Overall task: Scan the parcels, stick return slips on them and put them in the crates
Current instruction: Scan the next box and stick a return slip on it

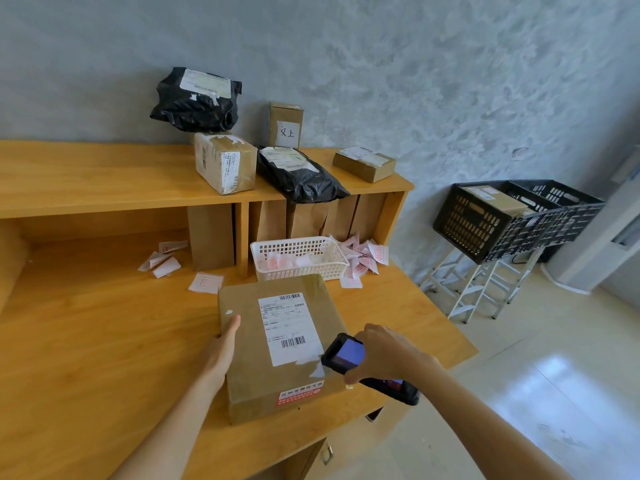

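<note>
A flat cardboard parcel lay at the near right part of the table, its shipping label facing up. The left hand rested flat against the parcel's left edge, fingers straight, steadying it. The right hand gripped a black handheld scanner with fingers curled round it, holding it over the parcel's near right corner, close to the lower barcode. The two hands were apart, one on each side of the parcel.

By my reading, the work was at the scan step for this parcel. No return slip showed on its top face; only a red-and-white sticker sat on the near side. Slips waited in a white basket just beyond the parcel, and more lay loose beside it toward the table's right edge.

As for progress, one boxed parcel already sat in the nearer of two black crates on stands, off the table's right end. Five parcels remained on the upper shelf along the wall: two black bags and three boxes. So most of the job seemed left, with sticking and crating still due on the parcel in hand.
</note>
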The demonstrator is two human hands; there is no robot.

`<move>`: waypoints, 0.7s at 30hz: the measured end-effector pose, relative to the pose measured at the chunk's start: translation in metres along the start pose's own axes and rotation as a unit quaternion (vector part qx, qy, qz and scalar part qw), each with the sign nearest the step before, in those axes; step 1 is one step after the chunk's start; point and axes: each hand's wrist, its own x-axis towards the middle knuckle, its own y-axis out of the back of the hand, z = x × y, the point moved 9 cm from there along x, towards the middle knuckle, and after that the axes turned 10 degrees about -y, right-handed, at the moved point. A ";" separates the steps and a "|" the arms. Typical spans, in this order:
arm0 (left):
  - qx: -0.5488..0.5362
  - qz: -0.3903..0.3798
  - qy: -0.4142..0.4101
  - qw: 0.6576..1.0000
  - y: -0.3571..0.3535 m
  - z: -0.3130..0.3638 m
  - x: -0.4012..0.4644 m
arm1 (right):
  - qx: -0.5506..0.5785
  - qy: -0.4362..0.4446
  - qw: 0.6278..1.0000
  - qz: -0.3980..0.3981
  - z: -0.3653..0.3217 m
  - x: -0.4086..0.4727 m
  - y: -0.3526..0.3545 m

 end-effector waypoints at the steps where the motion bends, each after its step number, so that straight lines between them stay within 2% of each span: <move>1: 0.013 -0.005 0.004 1.000 0.000 -0.001 0.001 | 0.002 -0.008 1.000 0.001 0.004 0.002 -0.001; 6: 0.024 -0.025 0.001 0.999 -0.013 -0.005 0.002 | 0.032 -0.067 0.997 0.016 0.029 0.017 -0.007; 12: 0.051 0.001 -0.019 0.999 -0.023 0.005 0.006 | 0.112 -0.165 0.978 0.060 0.069 0.048 -0.017; 14: 0.093 0.028 -0.046 0.994 -0.022 0.015 0.008 | 0.149 -0.190 0.968 0.061 0.082 0.061 -0.023; 16: 0.198 0.082 -0.116 0.970 -0.018 0.039 0.009 | 0.183 -0.206 0.959 0.062 0.092 0.073 -0.026; 18: 0.299 0.131 -0.207 0.922 -0.023 0.074 0.001 | 0.211 -0.212 0.952 0.062 0.099 0.087 -0.025; 21: 0.380 0.119 -0.309 0.864 -0.056 0.112 0.000 | 0.230 -0.198 0.951 0.053 0.104 0.112 -0.022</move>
